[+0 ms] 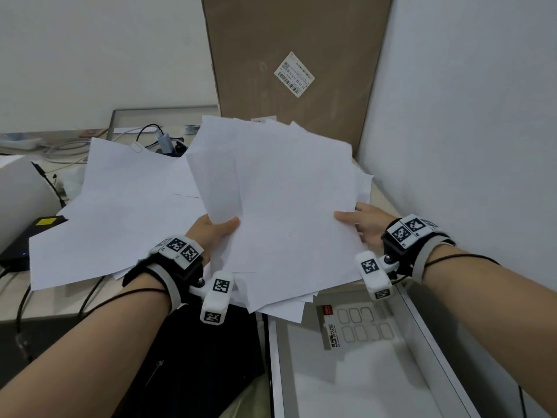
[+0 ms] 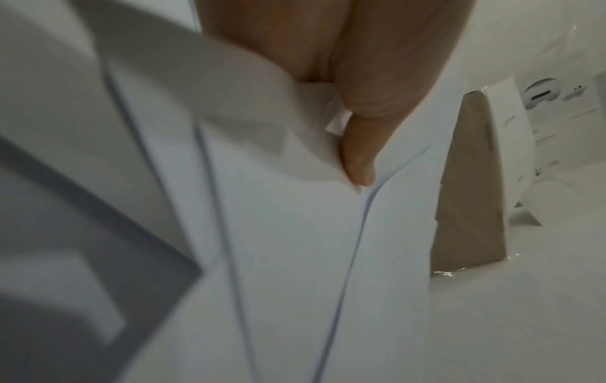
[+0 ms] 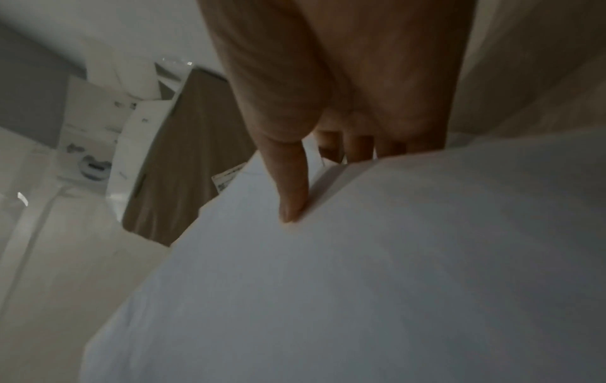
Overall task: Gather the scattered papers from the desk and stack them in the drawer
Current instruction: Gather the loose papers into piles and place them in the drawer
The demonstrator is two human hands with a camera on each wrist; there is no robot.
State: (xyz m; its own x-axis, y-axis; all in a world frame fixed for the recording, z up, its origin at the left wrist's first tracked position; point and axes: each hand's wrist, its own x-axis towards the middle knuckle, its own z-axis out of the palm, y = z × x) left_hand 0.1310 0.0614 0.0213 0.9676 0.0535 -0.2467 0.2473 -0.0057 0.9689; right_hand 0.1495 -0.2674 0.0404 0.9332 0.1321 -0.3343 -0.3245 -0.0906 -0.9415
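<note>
A loose, fanned bundle of white papers (image 1: pixel 286 206) is held up between both hands, over the desk's right end and the back of the open drawer (image 1: pixel 361 372). My left hand (image 1: pixel 215 229) pinches its left edge, thumb on top; the left wrist view shows that thumb (image 2: pixel 360 155) pressed on the papers (image 2: pixel 295 233). My right hand (image 1: pixel 358 220) grips the right edge, thumb on top and fingers underneath, as the right wrist view shows with the thumb (image 3: pixel 291 186) on the papers (image 3: pixel 360 259). More white sheets (image 1: pixel 120 206) lie spread on the desk at left.
A tall brown cardboard box (image 1: pixel 295 55) leans against the wall behind the bundle. The drawer holds a packet of name stickers (image 1: pixel 352 327). Cables and an adapter (image 1: pixel 164 140) lie at the back left, a black device (image 1: pixel 33 236) at left, a white wall (image 1: pixel 467 116) close on the right.
</note>
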